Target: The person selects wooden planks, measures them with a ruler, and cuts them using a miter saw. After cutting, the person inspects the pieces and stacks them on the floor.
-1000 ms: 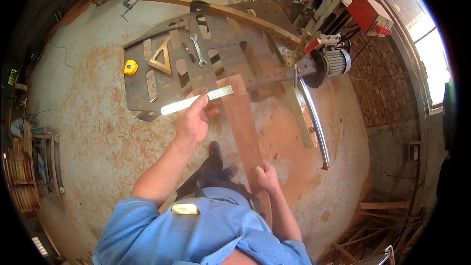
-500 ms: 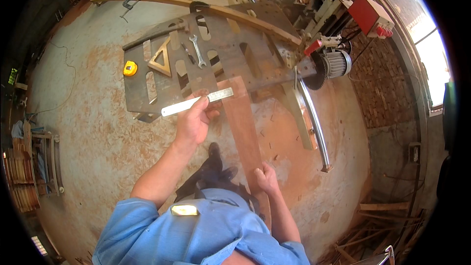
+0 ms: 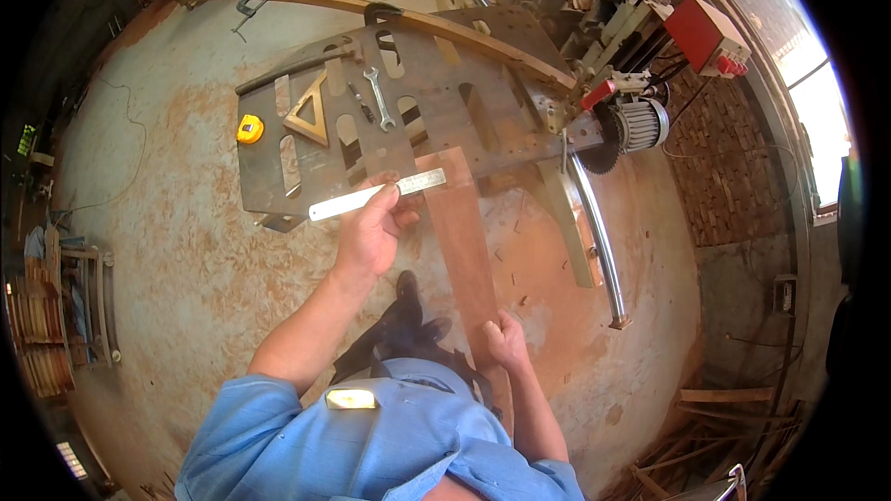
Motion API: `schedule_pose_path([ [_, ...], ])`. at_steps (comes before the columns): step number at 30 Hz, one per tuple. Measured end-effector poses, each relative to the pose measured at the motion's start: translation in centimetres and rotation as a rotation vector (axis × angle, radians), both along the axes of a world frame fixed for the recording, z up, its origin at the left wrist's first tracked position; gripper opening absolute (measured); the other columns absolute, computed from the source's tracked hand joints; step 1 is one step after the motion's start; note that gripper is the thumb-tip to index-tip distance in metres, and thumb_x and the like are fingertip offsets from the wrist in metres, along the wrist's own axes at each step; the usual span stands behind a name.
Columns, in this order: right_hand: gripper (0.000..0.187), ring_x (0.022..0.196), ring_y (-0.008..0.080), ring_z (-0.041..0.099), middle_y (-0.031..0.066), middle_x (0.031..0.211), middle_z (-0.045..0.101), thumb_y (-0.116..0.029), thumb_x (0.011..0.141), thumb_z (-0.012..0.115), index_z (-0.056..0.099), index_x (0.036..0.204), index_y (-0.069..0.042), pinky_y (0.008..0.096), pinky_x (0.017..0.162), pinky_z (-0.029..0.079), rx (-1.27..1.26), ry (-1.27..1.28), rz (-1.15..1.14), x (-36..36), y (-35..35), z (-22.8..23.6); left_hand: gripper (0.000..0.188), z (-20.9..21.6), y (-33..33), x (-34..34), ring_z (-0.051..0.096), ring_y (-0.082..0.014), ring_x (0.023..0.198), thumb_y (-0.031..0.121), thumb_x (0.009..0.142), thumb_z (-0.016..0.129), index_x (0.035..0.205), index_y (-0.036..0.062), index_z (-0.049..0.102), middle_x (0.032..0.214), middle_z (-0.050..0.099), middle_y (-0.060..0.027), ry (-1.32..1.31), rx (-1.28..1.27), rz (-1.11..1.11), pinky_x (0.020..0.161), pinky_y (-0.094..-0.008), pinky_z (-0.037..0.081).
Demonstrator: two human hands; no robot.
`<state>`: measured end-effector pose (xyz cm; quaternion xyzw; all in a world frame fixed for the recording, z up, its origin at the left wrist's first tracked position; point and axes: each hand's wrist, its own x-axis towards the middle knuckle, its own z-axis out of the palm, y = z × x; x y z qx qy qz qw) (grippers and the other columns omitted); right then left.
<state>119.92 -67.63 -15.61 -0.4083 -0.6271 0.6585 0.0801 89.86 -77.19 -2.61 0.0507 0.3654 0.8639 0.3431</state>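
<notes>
My left hand (image 3: 368, 237) pinches a steel ruler (image 3: 351, 202) between thumb and fingers. The ruler's far end lies across the upper part of a reddish-brown wooden board (image 3: 462, 246). That board runs from the near edge of the slotted metal table (image 3: 306, 167) down toward my waist. Lower on the board, my right hand (image 3: 505, 340) is closed around its right edge, thumb on top. On the table beyond my left hand are a wooden set square (image 3: 318, 121), a double open-ended wrench (image 3: 379, 100), a slim dark tool (image 3: 361, 102) and a hammer (image 3: 297, 68).
A yellow tape measure (image 3: 250, 129) sits at the table's left edge. Behind lies a long wooden bar (image 3: 436, 28) with a clamp (image 3: 251, 6) on it. To the right are a toothed saw blade (image 3: 607, 141), a motor (image 3: 642, 122), a red switch box (image 3: 703, 35) and a metal rail (image 3: 601, 237).
The whole view has shifted very slightly. Both hands, the ruler and the board keep the same places relative to one another.
</notes>
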Motion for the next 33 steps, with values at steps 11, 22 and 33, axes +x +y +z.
schedule_pose_path([
  [11, 0.031, 0.094, 0.0141, 0.063, 0.0077, 0.102, 0.071, -0.013, 0.090, 0.057, 0.066, 0.116, 0.003, 0.0311, 0.083, 0.051, 0.014, -0.054, 0.077, -0.8, -0.2, 0.6, 0.021, 0.0, -0.7, -0.5, 0.072, -0.0269, 0.094, 0.010, 0.099, 0.060, 0.118, 0.0042, 0.056, 0.107, 0.067, -0.0107, 0.017, 0.003, 0.011, 0.072, -0.0320, 0.059],
  [22, 0.026, 0.085, 0.0127, 0.064, 0.0051, 0.092, 0.071, -0.014, 0.087, 0.063, 0.069, 0.107, 0.002, 0.0301, 0.078, 0.052, 0.019, -0.018, -0.029, -1.3, -1.1, -0.2, 0.024, -0.7, -1.9, -2.1, 0.071, -0.0262, 0.094, 0.010, 0.098, 0.060, 0.121, 0.0045, 0.054, 0.108, 0.067, -0.0123, 0.010, -0.001, 0.006, 0.072, -0.0325, 0.059],
  [33, 0.024, 0.084, 0.0107, 0.061, 0.0039, 0.093, 0.069, -0.009, 0.085, 0.057, 0.069, 0.103, 0.003, 0.0285, 0.076, 0.051, 0.076, 0.102, -0.079, -1.2, -0.3, -2.2, 0.013, -14.9, -7.3, -13.8, 0.071, -0.0213, 0.085, 0.016, 0.098, 0.064, 0.105, 0.0057, 0.062, 0.095, 0.071, -0.0107, -0.334, -0.303, 0.050, 0.063, -0.0280, 0.058],
])
